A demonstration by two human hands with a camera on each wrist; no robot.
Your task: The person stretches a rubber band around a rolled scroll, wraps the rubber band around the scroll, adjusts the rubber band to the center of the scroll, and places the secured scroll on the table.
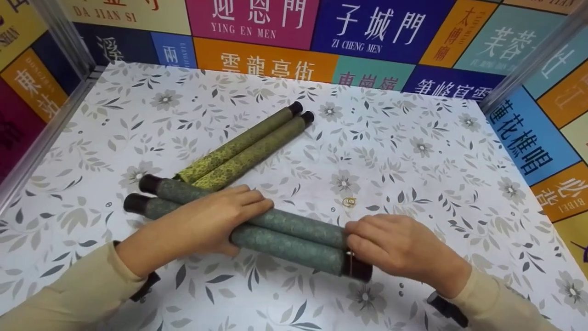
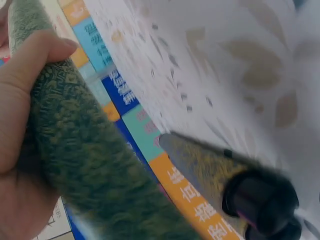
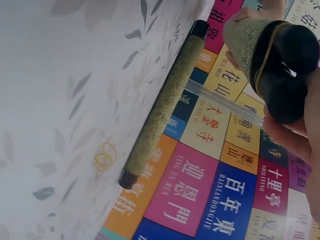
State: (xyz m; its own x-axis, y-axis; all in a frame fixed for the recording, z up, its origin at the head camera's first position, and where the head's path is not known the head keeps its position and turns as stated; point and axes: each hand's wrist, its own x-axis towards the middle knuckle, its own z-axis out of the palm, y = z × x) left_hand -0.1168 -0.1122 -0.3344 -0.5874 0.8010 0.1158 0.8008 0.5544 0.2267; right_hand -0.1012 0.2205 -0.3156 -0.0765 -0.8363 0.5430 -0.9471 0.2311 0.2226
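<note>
A: In the head view, where is the green scroll?
B: The green scroll (image 1: 289, 246), two rolls side by side, is held over the near part of the flower-patterned worktop (image 1: 436, 184). The left hand (image 1: 209, 218) grasps it around the rolls, nearer the left end, and the right hand (image 1: 402, 246) grips its dark right ends.
A: Anything around those ends?
B: A thin band (image 1: 351, 264) crosses them, beside the right fingers. Beyond the scroll, a small tangle of yellow rubber bands (image 1: 349, 202) lies on the worktop, and a yellow-green scroll (image 1: 257, 151) lies slantwise, its near end partly behind the green one.
A: And the left wrist view?
B: The left thumb lies over the green roll. The yellow-green scroll's dark ends are near the lower right corner.
A: The right wrist view?
B: The band runs around both dark ends of the green scroll, with right-hand fingers against them. The rubber bands lie near the yellow-green scroll, apart from it; colourful lettered panels stand behind.
</note>
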